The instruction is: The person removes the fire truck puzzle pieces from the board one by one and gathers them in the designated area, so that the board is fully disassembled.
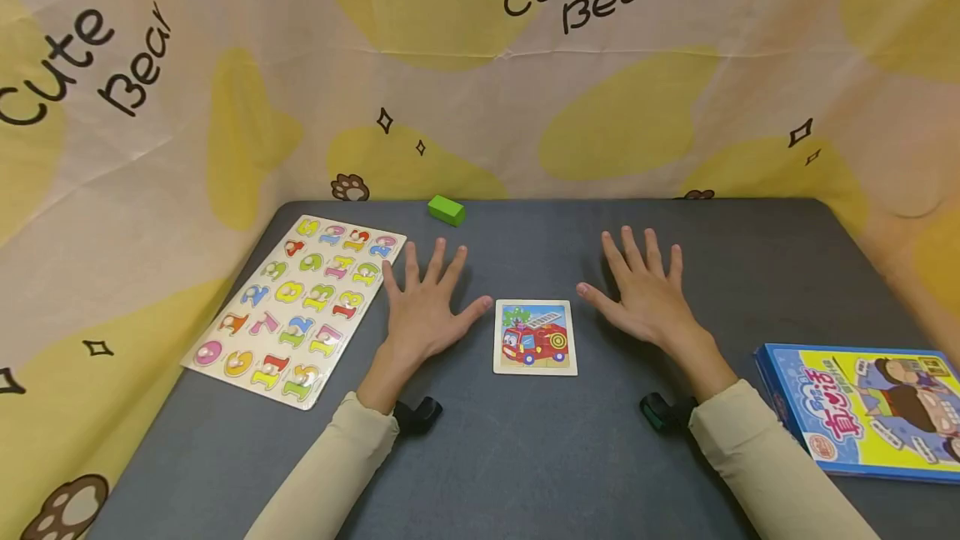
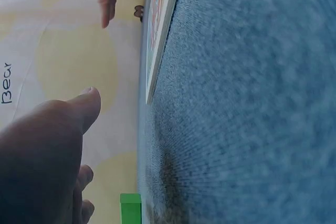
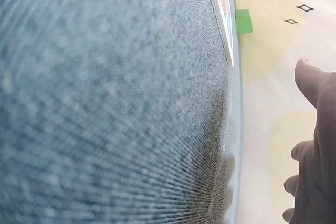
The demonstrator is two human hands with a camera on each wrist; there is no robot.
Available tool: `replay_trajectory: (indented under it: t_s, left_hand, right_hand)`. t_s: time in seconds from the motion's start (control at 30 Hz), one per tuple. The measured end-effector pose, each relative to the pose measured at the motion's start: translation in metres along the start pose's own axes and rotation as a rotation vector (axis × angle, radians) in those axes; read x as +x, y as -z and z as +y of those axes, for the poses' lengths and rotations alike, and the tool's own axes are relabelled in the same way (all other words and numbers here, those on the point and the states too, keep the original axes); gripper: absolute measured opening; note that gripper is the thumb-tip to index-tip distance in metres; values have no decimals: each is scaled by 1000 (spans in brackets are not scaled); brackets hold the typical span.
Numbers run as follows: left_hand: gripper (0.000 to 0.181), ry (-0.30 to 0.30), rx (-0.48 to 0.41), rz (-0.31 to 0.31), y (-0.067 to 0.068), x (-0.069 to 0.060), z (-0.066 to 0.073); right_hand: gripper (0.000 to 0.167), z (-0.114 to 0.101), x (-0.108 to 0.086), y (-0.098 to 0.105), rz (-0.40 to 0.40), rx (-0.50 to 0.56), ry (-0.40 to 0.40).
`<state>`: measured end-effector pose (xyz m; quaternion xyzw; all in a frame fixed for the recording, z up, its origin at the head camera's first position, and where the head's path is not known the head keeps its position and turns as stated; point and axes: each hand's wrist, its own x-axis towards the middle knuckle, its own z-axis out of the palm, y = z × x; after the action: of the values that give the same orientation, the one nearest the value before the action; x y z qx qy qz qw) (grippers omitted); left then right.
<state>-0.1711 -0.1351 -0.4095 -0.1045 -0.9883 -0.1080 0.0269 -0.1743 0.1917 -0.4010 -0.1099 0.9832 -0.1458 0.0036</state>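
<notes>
Between the two hands a small square picture puzzle (image 1: 536,337) of a red fire engine lies flat on the dark grey table (image 1: 525,457). My left hand (image 1: 425,307), fingers spread and palm down, is just left of it and holds nothing. On the other side my right hand (image 1: 643,294) is spread in the same way, also without anything in it. Both wrist views show the hands raised a little above the tabletop, with the puzzle's edge (image 2: 161,35) seen side-on. Left of the left hand lies a number board (image 1: 296,307) with colourful numerals, its edge close to the little finger.
A green block (image 1: 447,210) sits at the table's back edge. At the right, beside the right forearm, lies a blue and yellow box (image 1: 862,407) with cartoon figures. A patterned cloth (image 1: 480,90) hangs behind the table and along its left side.
</notes>
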Motion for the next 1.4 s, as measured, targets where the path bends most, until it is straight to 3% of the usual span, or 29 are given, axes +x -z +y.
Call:
replay_trajectory:
  t_s: [0.23, 0.5, 0.7, 1.07, 1.4]
  left_hand:
    - [87, -64, -61, -54, -2, -3, -1]
    - [90, -230, -156, -254, -5, -8, -2]
    - [107, -254, -187, -352, -6, -9, 0]
    - [111, -252, -180, -358, -7, -3, 1]
    - [111, -253, -172, -367, -9, 9, -1]
  right_hand:
    - [97, -3, -1, -2, -55, 118, 64]
    - [105, -9, -6, -13, -212, 236, 204]
    - [115, -15, -11, -17, -263, 233, 276]
    - [117, -17, -8, -17, -274, 225, 311]
    - [117, -12, 4, -18, -294, 203, 285]
